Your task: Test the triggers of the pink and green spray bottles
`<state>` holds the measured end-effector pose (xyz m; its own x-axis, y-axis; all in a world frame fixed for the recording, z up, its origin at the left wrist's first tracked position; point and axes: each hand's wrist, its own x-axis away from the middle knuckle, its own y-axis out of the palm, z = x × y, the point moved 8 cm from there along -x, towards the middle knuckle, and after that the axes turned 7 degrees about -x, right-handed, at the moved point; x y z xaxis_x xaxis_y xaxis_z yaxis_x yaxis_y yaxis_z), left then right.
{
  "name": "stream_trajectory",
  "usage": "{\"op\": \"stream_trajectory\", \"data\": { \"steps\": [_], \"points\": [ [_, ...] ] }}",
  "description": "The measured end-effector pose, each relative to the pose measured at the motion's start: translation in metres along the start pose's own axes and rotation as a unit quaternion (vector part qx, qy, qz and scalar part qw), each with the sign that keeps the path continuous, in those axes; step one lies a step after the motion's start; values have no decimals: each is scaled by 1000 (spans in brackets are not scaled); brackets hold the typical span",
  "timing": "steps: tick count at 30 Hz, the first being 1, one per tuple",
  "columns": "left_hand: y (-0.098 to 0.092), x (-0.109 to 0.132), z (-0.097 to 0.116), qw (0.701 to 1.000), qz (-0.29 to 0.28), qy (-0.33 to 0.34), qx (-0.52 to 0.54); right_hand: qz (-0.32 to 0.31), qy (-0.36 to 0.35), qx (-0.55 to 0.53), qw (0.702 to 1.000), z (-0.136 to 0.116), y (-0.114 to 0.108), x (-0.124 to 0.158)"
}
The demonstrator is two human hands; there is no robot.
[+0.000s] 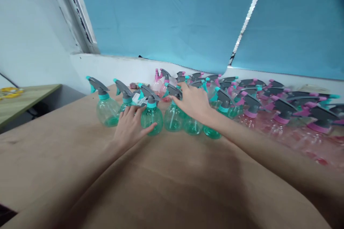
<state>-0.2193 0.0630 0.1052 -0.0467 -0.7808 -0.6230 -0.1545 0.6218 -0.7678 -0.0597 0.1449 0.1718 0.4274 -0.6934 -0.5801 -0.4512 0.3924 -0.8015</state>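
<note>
My left hand rests against a green spray bottle, its fingers along the left side and its thumb stretched across the front; the hand is open. To its left stand another green spray bottle, partly behind my fingers, and a further one at the row's end. My right hand has thumb and index finger at the grey spray head of a green spray bottle and looks closed on it; its other fingers are partly hidden. More green bottles stand under my right wrist.
Several pink spray bottles crowd the table's right side, with mixed ones behind. A white label or paper lies behind the left bottles. The wooden table meets a white wall with blue covering. Another table holds something yellow.
</note>
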Motion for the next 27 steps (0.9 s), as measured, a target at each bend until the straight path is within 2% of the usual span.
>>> {"op": "stream_trajectory", "data": {
  "steps": [7, 13, 19, 24, 27],
  "points": [
    [7, -7, -1, 999, 7, -11, -32, -33, 1, 9, 999, 1, 16, 0],
    [6, -9, 0, 999, 9, -21, -49, -31, -5, -3, 1000, 4, 13, 0],
    [-6, -4, 2, 997, 3, -31, -73, -29, -21, -4, 999, -4, 9, 4],
    [-24, 11, 14, 999, 26, -28, 13, -45, -21, 1, 999, -9, 3, 12],
    [-23, 25, 31, 991, -6, -20, 132, -60, -23, -6, 998, -7, -4, 23]
  ]
}}
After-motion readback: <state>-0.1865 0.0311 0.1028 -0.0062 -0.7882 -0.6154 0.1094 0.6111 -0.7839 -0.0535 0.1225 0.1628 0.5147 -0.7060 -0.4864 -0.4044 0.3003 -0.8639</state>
